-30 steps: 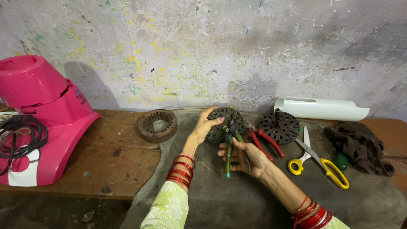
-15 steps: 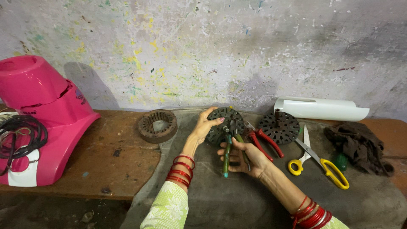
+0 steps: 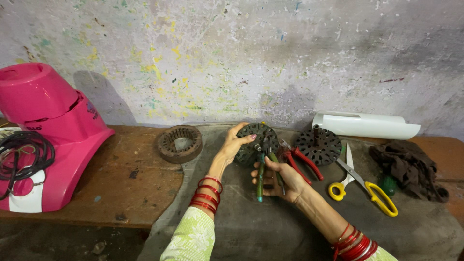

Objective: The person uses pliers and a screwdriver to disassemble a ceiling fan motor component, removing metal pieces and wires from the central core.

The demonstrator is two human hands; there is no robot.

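My left hand (image 3: 234,144) holds a dark round perforated metal disc (image 3: 252,137) upright above the grey cloth (image 3: 270,227), fingers curled over its left rim. My right hand (image 3: 282,177) grips green-handled pliers (image 3: 261,176), whose jaws meet the centre of the disc. Both wrists wear red bangles. A second similar dark disc (image 3: 319,146) lies on the cloth just to the right.
Red-handled pliers (image 3: 300,162) and yellow-handled scissors (image 3: 365,184) lie right of my hands. A rusty ring-shaped metal core (image 3: 179,143) sits on the wooden bench. A pink appliance housing (image 3: 46,130) with black cable (image 3: 21,154) stands left. A white curved plastic piece (image 3: 367,125) and dark rag (image 3: 408,166) lie right.
My right hand has shifted the green-handled pliers slightly against the disc; the left hand keeps its hold. Otherwise nothing has moved.
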